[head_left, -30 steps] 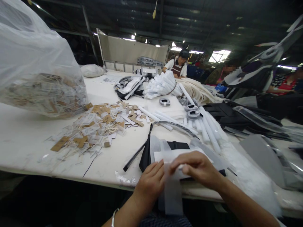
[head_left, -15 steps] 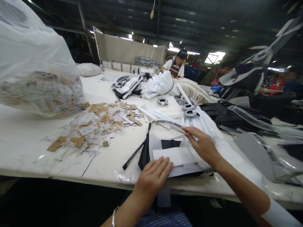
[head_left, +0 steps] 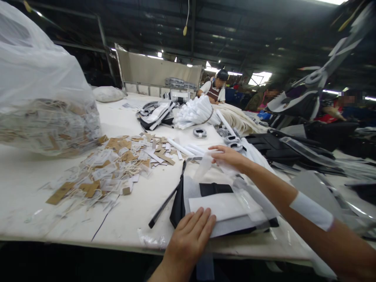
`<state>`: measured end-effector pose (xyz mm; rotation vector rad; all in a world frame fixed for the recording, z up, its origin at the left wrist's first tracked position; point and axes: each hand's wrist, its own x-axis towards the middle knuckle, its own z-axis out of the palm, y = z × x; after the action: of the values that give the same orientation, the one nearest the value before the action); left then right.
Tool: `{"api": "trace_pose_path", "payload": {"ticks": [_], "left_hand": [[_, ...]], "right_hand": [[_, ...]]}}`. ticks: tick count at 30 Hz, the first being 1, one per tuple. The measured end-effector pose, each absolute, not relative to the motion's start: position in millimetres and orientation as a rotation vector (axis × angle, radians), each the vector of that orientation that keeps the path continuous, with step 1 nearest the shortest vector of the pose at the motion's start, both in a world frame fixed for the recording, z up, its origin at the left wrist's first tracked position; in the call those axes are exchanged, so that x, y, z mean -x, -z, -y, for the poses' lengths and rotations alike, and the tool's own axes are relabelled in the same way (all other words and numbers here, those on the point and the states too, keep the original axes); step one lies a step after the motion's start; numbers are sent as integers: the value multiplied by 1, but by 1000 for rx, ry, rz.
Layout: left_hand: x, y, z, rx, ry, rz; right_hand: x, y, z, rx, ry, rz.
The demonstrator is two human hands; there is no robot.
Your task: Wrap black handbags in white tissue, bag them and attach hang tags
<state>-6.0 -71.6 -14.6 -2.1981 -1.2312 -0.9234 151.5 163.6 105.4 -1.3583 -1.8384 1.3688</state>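
Observation:
A black bag (head_left: 176,205) lies near the table's front edge, with pale sheeting and a folded white sheet (head_left: 223,206) over it. My left hand (head_left: 195,231) rests flat on the lower left of that sheet, fingers stretched out. Above the bag's far side, my right hand (head_left: 227,156) is closed on a thin translucent white sheet (head_left: 205,166), which hangs from its fingertips; the exact grip is partly hidden. A black strap (head_left: 163,205) sticks out to the bag's left. Across the middle of the bag a black band (head_left: 215,188) shows between the coverings.
Brown and white hang tags (head_left: 117,160) lie scattered at left, beside a large clear plastic bag (head_left: 47,113) of more tags. Beyond are white foam rods (head_left: 195,113), grey coiled straps (head_left: 200,133) and another black bag (head_left: 155,113). Black backpacks (head_left: 282,149) lie at right; people work behind.
My right hand has moved left and away from me, lifting a translucent sheet over the bag. My left hand stays flat on the white sheet. The view has shifted slightly.

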Motion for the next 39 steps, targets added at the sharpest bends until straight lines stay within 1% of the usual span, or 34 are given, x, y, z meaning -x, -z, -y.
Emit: {"api": "trace_pose_path", "payload": {"ticks": [1,3,6,8,11,14,16,19,21,25,29,33,36,39], "left_hand": [[6,15,70,2190,932,1220],[7,17,68,2168,960,1189],[8,20,65,2119,1006,1156],[9,21,63,2107,999,1139],[11,22,62,2112,960,1118],[11,22,60,2107,964,1129],[11,23,60,2107,975,1133],[9,24,60,2099,998,1141],[6,25,60,2086,1029,1149],[1,29,57,2019,1132,1173],[-3,33,55,1973,1179,1176],[-6,37,51,1923,1228,1165],[-8,39,49,1896,1244,1160],[-6,36,48,1891,1237,1152]], "right_hand": [[-144,-105,-174,1231,-1473,1668],[-135,-100,-190,1066,-1562,1388],[-133,-88,-197,1069,-1592,1145],[-137,-83,-196,1048,-1696,1022],[-140,-82,-193,891,-1809,949],[-132,-79,-193,905,-1822,1124],[-124,-71,-193,1106,-1729,1376],[-114,-54,-199,1388,-1389,1675],[-110,-44,-207,1479,-1193,1749],[-107,-35,-234,1604,-911,1841],[-96,-30,-263,1710,-808,1893],[-84,-26,-276,1622,-800,1964],[-83,-27,-273,1391,-752,2055],[-91,-31,-266,1135,-634,2167]]}}
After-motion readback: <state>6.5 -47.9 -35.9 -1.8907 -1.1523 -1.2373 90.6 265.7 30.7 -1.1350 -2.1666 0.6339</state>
